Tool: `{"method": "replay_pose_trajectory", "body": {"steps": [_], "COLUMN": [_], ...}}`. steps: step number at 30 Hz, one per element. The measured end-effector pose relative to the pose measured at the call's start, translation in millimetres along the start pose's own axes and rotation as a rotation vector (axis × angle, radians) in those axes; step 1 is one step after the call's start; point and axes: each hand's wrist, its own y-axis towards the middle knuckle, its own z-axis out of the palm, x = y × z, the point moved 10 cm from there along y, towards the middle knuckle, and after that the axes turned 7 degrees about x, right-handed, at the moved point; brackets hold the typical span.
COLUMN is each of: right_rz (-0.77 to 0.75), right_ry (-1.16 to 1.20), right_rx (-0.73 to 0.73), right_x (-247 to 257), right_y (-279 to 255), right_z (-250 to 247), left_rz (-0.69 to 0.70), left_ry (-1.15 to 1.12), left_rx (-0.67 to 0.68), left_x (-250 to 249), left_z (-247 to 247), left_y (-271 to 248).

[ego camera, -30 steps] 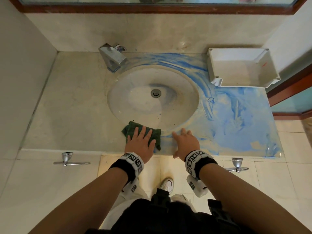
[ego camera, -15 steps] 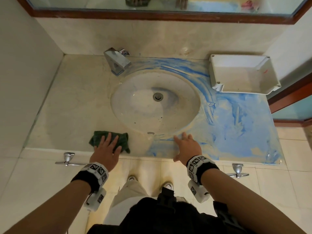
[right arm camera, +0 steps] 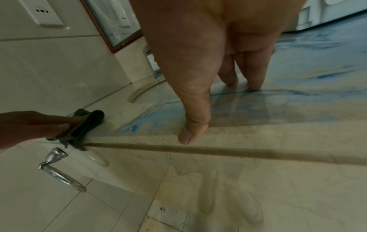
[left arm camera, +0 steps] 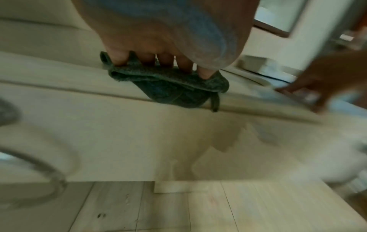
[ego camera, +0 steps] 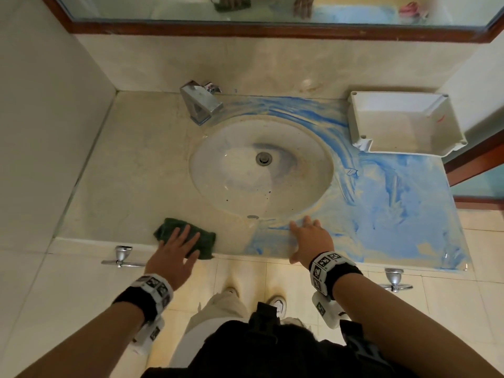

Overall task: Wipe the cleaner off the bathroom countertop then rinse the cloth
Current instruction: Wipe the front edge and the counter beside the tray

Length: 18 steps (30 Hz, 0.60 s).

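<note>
A dark green cloth (ego camera: 203, 237) (left arm camera: 168, 87) lies on the beige countertop (ego camera: 131, 173) near its front edge, left of the oval sink (ego camera: 231, 181). My left hand (ego camera: 174, 249) presses flat on the cloth with spread, straight fingers; part of the cloth hangs over the edge. Blue cleaner (ego camera: 387, 211) smears the counter's right half and curls behind the sink. My right hand (ego camera: 308, 236) rests flat on the counter edge among blue streaks, its thumb (right arm camera: 190, 131) on the rim. The cloth (right arm camera: 87, 125) also shows at the left of the right wrist view.
A chrome tap (ego camera: 201, 105) stands behind the sink's left side. A white plastic tray (ego camera: 403, 124) sits at the back right corner. Two chrome towel rings (ego camera: 122, 257) (ego camera: 395, 279) jut from the tiled front below the counter. Walls close both sides; a mirror (ego camera: 272, 9) runs above.
My left hand slid the cloth left along the front edge, from in front of the sink to the left counter, leaving a wiped strip. The right hand stayed planted.
</note>
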Motion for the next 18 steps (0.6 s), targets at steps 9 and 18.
{"method": "replay_pose_trajectory", "body": {"steps": [9, 18], "right_rz": [0.022, 0.044], "right_ry": [0.071, 0.113], "right_rx": [-0.026, 0.027], "right_x": [-1, -7], "right_y": [-8, -35], "right_z": [2, 18], "left_rz": [-0.026, 0.386], "left_ry": [0.034, 0.277], "left_rx": [-0.015, 0.002], "left_x": [-22, -28], "left_z": [-14, 8], "left_y": [20, 1]}}
